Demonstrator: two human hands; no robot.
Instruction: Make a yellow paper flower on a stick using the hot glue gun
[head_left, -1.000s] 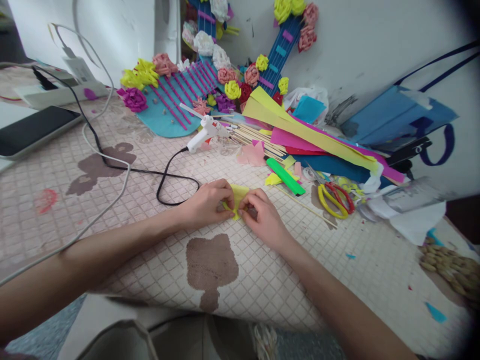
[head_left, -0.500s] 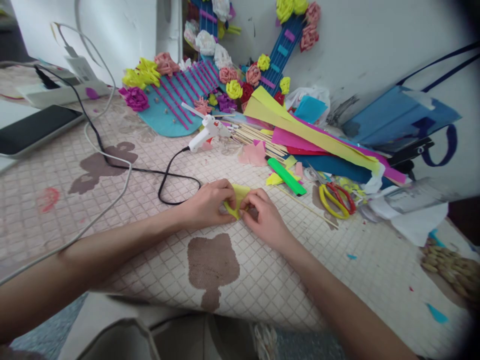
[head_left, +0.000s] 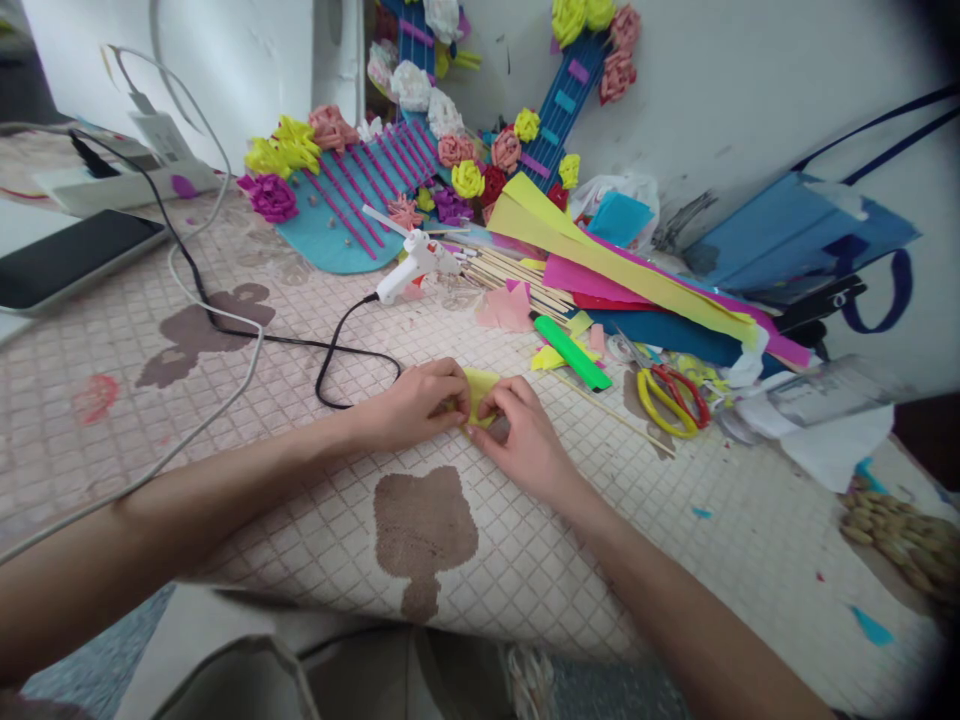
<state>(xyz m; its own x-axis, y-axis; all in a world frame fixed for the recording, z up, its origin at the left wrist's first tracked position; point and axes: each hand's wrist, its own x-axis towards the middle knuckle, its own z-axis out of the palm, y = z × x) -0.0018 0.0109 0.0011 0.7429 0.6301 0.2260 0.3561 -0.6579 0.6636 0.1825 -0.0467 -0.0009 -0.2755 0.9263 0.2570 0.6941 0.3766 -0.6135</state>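
Between my two hands, low over the middle of the table, is a small piece of yellow crepe paper [head_left: 481, 386]. My left hand [head_left: 429, 402] pinches its left side, with the fingers curled over it. From the right, my right hand [head_left: 523, 430] grips the paper between thumb and forefinger. The fingers hide much of the paper, so its exact folds cannot be made out. Beyond my hands lies a white hot glue gun [head_left: 409, 268] with a black cord. A green craft knife [head_left: 571, 352] rests to the right of it.
Yellow-and-red-handled scissors [head_left: 667, 400], a thin stick [head_left: 615, 413] and wooden skewers [head_left: 517, 282] lie to the right and behind. Crepe paper sheets [head_left: 630, 255] lie at the back, beside a flower-decorated blue board [head_left: 345, 220]. A phone [head_left: 79, 255] and cables are at left.
My fingers have shifted slightly on the yellow paper: the left fingertips now cover its lower left part, and the right thumb has moved a little left. Everything else stays in place.
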